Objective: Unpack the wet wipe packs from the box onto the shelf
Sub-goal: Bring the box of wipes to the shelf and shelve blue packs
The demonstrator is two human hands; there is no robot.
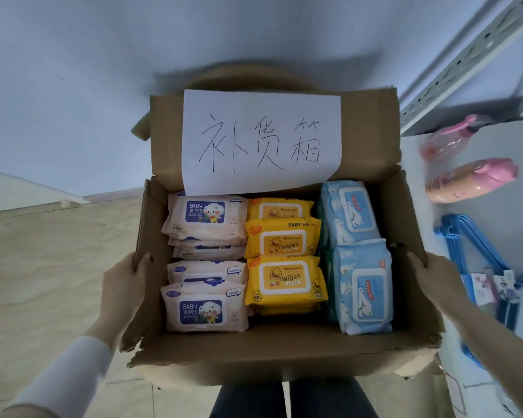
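An open cardboard box [284, 348] is carried in front of me, above the floor. My left hand [124, 285] grips its left wall and my right hand [429, 279] grips its right wall. Inside lie three rows of wet wipe packs: pink packs [204, 309] on the left, yellow packs [284, 280] in the middle, blue packs [363, 291] on the right. A white paper sign [261, 140] with handwritten characters is stuck on the raised back flap.
A white metal shelf [471, 55] stands at the right. On it lie two pink bottles [471, 179] and a bundle of blue hangers [471, 254]. Beige tiled floor [43, 282] spreads to the left, with a pale wall behind.
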